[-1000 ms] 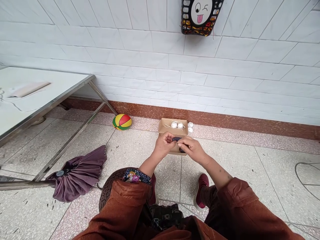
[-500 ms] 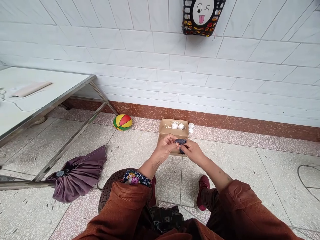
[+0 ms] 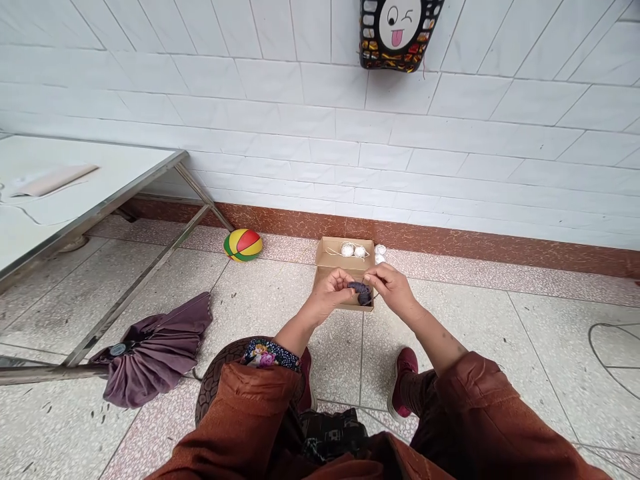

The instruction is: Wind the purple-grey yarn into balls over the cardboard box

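My left hand is closed around a small wound bundle of dark grey yarn, its thumb and fingers gripping the near end. To the right, my right hand pinches thumb and forefinger together close to the bundle, on what looks like a thin strand of the yarn. Just below the bundle shows a dark ball of yarn, over the near half of an open cardboard box. In the box's far half lie two white balls of string with loose ends.
White round pieces sit right of the box by the wall. A colourful ball, a folded purple umbrella and a metal-framed table are leftward. A black basket hangs above; a wire frame is at right.
My right hand has moved off the bundle, slightly right and up, with its fingers pinched. My left hand keeps its grip. More of the dark ball below is visible.
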A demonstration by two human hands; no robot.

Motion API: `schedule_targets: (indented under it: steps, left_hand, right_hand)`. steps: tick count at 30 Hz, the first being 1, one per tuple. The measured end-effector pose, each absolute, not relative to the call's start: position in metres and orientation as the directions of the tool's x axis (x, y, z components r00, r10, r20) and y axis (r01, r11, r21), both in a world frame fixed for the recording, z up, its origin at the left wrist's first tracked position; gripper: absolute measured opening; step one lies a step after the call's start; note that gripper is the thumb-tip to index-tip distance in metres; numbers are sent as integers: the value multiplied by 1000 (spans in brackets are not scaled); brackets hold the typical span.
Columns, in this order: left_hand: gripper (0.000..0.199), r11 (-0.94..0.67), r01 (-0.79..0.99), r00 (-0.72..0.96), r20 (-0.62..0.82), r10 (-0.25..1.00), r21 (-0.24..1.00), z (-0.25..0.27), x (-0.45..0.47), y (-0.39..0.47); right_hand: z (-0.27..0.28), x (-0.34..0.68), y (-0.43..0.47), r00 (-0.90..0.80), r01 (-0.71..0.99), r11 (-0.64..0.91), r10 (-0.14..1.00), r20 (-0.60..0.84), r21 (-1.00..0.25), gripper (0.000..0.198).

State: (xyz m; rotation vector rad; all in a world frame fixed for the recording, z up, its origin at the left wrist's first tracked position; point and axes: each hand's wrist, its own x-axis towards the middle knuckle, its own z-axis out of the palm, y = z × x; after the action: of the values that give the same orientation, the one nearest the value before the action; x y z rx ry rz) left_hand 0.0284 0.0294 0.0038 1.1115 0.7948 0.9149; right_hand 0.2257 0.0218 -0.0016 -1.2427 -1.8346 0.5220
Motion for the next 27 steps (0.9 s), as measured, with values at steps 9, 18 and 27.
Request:
schedule_targets:
  steps: [9,18,27]
  left_hand:
    - [34,353,-404,448,-154,881,844,5,30,30]
    - [32,314,-399,443,-118,888,861,1,28,29]
    - [28,104,-173,295,-49,954,979,-4,18,39]
  right_hand:
    - [-25,207,15,-219,501,386,923,318,-775,18]
    - [-23,204,5,-284,595,439,898,336,-673,15]
    - [1,207,-1,-280,576,555,824,493,-600,18]
